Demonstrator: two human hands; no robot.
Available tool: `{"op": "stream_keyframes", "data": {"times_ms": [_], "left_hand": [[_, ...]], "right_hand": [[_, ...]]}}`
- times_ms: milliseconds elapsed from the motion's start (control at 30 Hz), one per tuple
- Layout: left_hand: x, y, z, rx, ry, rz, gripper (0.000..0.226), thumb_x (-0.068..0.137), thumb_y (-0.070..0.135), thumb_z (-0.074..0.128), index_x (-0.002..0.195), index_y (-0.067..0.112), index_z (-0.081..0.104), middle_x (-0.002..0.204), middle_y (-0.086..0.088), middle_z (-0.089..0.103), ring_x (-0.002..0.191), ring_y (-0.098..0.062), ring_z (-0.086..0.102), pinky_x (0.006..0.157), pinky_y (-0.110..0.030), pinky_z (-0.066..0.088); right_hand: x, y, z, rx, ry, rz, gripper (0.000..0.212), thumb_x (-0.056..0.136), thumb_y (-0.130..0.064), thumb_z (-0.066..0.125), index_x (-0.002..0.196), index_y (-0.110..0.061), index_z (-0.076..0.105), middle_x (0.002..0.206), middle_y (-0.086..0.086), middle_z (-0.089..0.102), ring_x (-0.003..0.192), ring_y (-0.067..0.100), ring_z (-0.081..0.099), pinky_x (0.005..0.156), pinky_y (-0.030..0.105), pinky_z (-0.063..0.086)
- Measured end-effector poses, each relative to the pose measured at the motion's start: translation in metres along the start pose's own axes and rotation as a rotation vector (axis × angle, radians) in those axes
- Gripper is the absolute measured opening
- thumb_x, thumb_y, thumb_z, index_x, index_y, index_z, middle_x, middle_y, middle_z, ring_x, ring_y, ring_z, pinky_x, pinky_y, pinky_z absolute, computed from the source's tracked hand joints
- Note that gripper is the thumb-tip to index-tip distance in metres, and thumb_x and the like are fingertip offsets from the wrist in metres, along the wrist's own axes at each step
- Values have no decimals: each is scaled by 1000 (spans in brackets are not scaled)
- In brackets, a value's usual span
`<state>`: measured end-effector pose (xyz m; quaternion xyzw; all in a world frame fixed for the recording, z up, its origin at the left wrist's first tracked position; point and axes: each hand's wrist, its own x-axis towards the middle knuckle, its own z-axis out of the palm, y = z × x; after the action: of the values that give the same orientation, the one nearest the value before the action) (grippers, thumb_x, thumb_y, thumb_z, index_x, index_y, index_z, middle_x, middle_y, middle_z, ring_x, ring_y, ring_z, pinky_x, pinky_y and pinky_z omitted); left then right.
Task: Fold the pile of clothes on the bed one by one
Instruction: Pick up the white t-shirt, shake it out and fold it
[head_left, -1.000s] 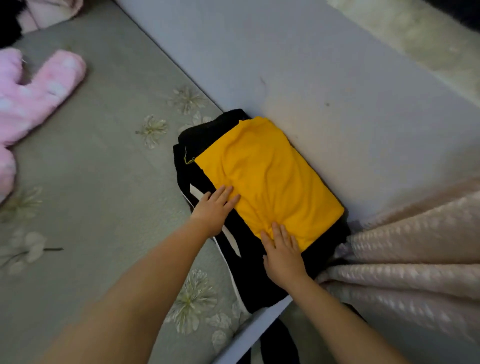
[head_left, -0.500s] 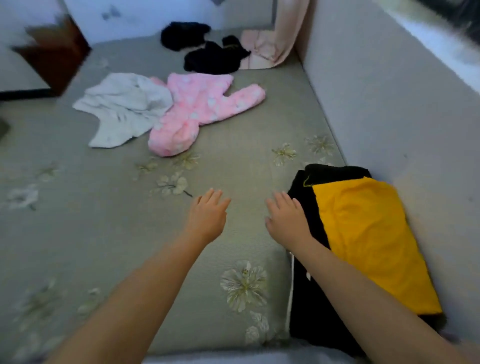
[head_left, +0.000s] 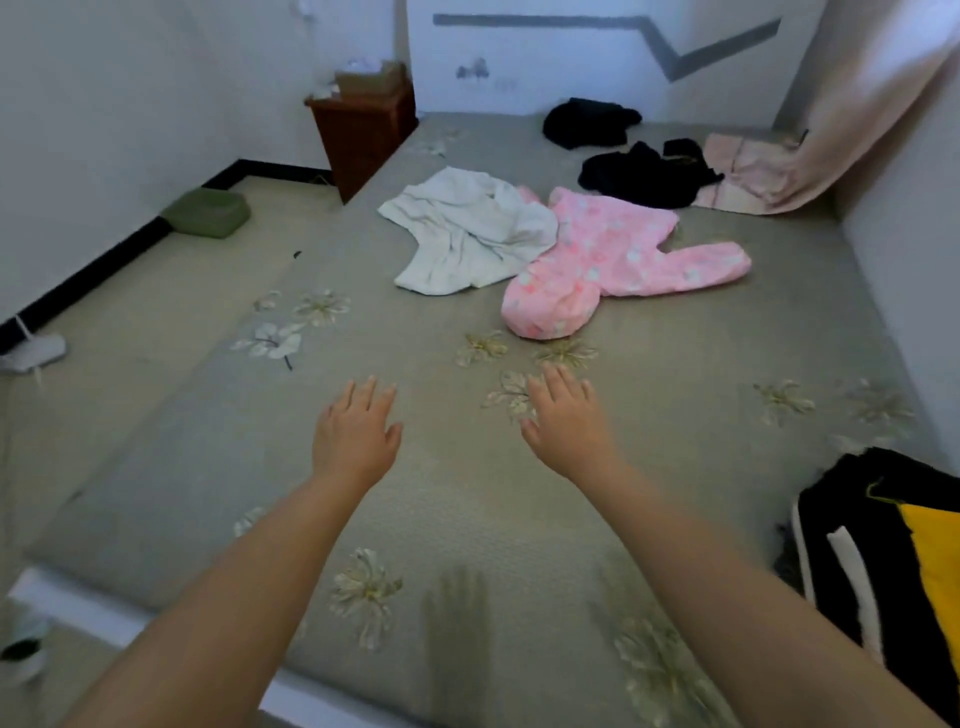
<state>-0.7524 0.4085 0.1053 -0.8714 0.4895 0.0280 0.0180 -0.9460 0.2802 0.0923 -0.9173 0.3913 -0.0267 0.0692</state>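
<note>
Pink fleece garment (head_left: 618, 265) spread flat mid-bed, overlapping a crumpled white garment (head_left: 467, 234) at its left. Two black garments (head_left: 644, 174) (head_left: 587, 122) bunched beyond, near the far wall. Folded yellow garment (head_left: 935, 566) stacked on folded black striped garment (head_left: 852, 540), lower right.

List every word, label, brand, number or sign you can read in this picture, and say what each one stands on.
None can be read.
Far wall: a grey zigzag stripe and small dark smudges, no letters.
Box on the brown cabinet: too blurred to show any print.
Pink garment, white garment and folded yellow top: no visible lettering.
</note>
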Motion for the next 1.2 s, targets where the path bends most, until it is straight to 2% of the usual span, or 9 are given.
{"op": "stream_keyframes", "data": {"times_ms": [233,400,567,667,767,833,967,1200], "left_hand": [[97,-147,33,10,-101,61,53,96,34,38,144,19,22,153,-5,19,141,-25,13,112,-38,19],[171,-192,86,-41,-161,92,54,96,37,36,145,17,22,153,-6,20,141,-25,13,111,-37,20],[239,-189,174,-92,-200,107,55,96,40,34,144,15,23,152,-6,22,140,-24,16,112,-34,19],[279,-183,230,-112,-237,104,57,95,42,32,144,15,22,152,-7,20,140,-23,15,114,-33,17],[317,-174,275,-155,-279,83,62,95,48,28,146,17,14,155,-7,7,143,-23,5,115,-37,9],[347,-164,295,-178,-248,52,64,94,51,22,147,20,7,156,-5,-2,143,-22,-4,114,-42,-1],[384,-154,303,-203,-160,23,66,91,56,20,147,23,5,156,-2,-5,143,-18,-10,113,-44,-7],[394,-150,300,-225,-201,-27,68,87,58,12,147,26,6,156,-1,-7,142,-15,-12,112,-41,-13]], "right_hand": [[111,-102,54,32,-61,163,57,93,-31,42,143,-10,25,153,13,18,141,25,15,112,42,14],[177,-125,111,8,-115,219,57,94,-33,41,143,-9,25,152,13,19,141,26,15,113,42,14],[243,-119,192,37,-180,282,54,94,-35,40,141,-10,28,152,12,20,141,25,15,112,40,16],[280,-112,248,70,-239,309,57,95,-37,38,143,-12,23,154,10,13,143,24,8,114,40,10],[315,-100,293,66,-253,294,60,95,-42,34,145,-14,18,155,11,5,143,24,0,115,41,3],[340,-86,315,57,-244,259,60,95,-45,34,146,-17,17,155,11,4,143,25,-2,114,41,1],[386,-66,327,51,-191,228,60,95,-46,31,146,-18,17,156,10,4,143,24,-2,113,44,-3],[494,-36,319,74,-81,287,59,95,-36,39,143,-8,22,153,15,13,142,28,8,113,43,6]]}}
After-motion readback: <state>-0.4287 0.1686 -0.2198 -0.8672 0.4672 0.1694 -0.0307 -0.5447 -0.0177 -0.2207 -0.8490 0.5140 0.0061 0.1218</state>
